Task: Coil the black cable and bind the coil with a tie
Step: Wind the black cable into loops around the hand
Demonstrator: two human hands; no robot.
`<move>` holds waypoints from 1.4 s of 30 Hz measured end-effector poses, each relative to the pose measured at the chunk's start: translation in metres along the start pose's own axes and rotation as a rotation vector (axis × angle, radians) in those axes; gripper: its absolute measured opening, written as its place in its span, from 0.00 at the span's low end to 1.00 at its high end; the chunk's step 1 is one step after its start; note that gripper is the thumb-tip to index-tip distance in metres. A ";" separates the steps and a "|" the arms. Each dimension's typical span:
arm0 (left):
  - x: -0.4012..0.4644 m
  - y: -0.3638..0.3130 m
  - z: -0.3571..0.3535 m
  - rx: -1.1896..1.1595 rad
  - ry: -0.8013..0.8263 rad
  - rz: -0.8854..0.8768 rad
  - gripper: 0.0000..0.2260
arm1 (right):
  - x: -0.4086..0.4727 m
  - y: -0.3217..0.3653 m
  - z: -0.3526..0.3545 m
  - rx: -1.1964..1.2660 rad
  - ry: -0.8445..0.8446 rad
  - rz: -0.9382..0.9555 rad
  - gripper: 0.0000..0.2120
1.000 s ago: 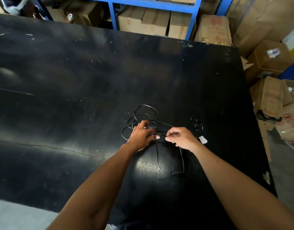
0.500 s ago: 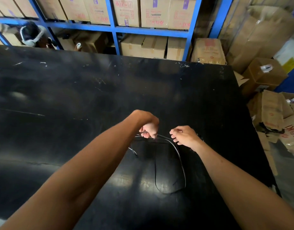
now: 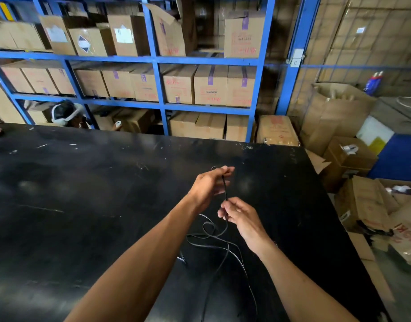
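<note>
Both are pinching the black cable (image 3: 225,190), left hand (image 3: 208,183) beyond right hand (image 3: 241,217); I'm seeing slack lying tangled on the table (image 3: 83,205).

Both hands are raised over the black table (image 3: 95,187). The left hand (image 3: 208,183), farther out, holds the black cable (image 3: 225,188) at its fingertips. The right hand (image 3: 240,214), nearer, pinches the same strand, which runs straight between them. Below the right hand, the cable hangs in loose, uncoiled loops down to the tabletop. Behind the table, blue shelving (image 3: 157,59) holds rows of cardboard boxes (image 3: 210,84), and open cartons (image 3: 348,156) pile up on the right.
</note>
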State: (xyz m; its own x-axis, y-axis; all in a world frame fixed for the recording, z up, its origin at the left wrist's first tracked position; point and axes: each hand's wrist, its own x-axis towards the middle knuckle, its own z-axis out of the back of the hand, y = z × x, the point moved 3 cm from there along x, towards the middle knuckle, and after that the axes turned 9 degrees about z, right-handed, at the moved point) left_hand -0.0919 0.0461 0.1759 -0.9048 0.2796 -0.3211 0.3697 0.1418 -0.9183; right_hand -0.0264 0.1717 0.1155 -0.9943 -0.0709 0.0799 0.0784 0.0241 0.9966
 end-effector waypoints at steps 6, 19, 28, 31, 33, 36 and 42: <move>-0.010 -0.001 -0.018 -0.328 0.390 -0.014 0.18 | -0.017 0.004 0.007 0.070 0.153 -0.037 0.10; -0.020 -0.012 -0.034 -0.222 0.443 0.104 0.37 | -0.037 -0.006 0.026 -0.068 0.201 -0.058 0.11; -0.065 -0.038 -0.014 -0.074 0.971 0.308 0.32 | -0.029 -0.026 0.053 -0.292 0.112 -0.072 0.20; -0.078 -0.026 0.000 0.193 0.937 0.495 0.31 | -0.008 -0.003 0.066 -0.474 0.112 0.037 0.13; -0.084 -0.014 0.007 0.326 0.841 0.616 0.32 | 0.010 0.020 0.072 -0.585 0.126 0.081 0.12; -0.086 -0.001 0.015 0.414 0.644 0.682 0.32 | 0.034 0.055 0.072 -0.719 0.127 0.123 0.10; -0.072 -0.006 0.037 0.125 0.341 0.522 0.29 | 0.031 0.088 0.046 -0.630 0.078 0.207 0.06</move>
State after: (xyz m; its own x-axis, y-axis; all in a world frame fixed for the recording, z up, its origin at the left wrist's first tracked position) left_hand -0.0374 -0.0103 0.1961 -0.4865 0.5718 -0.6606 0.6978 -0.2007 -0.6876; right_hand -0.0535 0.2176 0.2046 -0.9477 -0.1999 0.2487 0.3183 -0.5408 0.7786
